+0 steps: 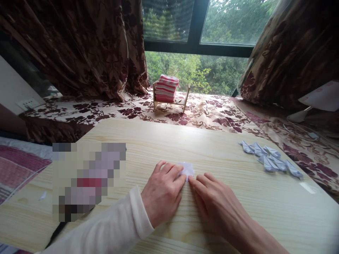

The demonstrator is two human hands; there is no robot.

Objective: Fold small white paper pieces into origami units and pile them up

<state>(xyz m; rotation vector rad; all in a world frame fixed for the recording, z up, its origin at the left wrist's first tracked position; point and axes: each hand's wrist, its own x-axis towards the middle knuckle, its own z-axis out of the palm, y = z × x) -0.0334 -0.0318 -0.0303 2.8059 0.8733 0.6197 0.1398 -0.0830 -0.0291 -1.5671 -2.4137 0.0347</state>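
A small white paper piece (186, 169) lies flat on the light wooden table (164, 141). My left hand (163, 191), in a white sleeve, rests on the table with its fingers together, pressing the paper's left edge. My right hand (212, 201) lies flat beside it, its fingertips pressing the paper's lower right corner. Most of the paper is hidden under my fingers.
Several folded white paper shapes (270, 160) lie in a row at the table's right. A blurred patch (88, 180) covers something at the left. A small wooden rack with striped cloth (166, 90) stands on the floral sill. A white lamp (312, 102) is at the right.
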